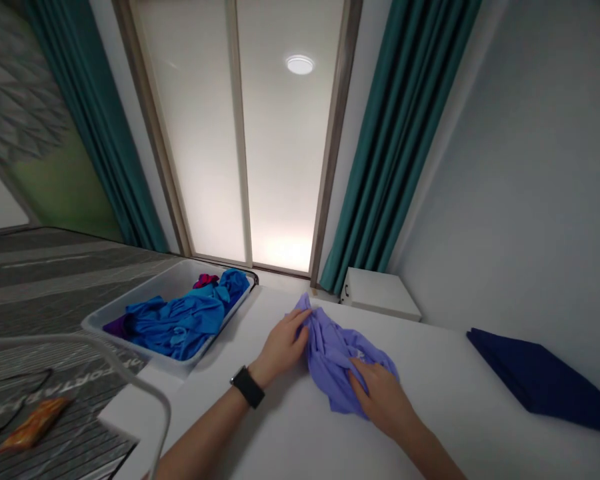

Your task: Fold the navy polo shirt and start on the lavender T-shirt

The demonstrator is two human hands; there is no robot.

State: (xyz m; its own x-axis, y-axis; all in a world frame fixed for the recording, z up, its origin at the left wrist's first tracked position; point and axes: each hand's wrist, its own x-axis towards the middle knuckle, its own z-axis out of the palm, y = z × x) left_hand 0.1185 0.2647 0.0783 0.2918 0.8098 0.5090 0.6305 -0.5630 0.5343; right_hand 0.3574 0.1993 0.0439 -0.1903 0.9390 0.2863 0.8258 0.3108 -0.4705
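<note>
A crumpled lavender garment (330, 353) with a small white print lies bunched on the white table (260, 440). My left hand (283, 343), with a dark watch on its wrist, pinches the garment's upper left edge. On the lower right side, my right hand (377, 397) grips the fabric, its thumb and fingers partly sunk in the folds. Which part of the garment each hand holds cannot be made out.
Left of the table, a translucent plastic bin (97, 319) holds blue clothes (180, 320) and a red piece. A folded navy cloth (545, 380) lies at the right. Beyond the table stands a white cabinet (380, 292). A pale curved tube (145, 387) crosses the lower left.
</note>
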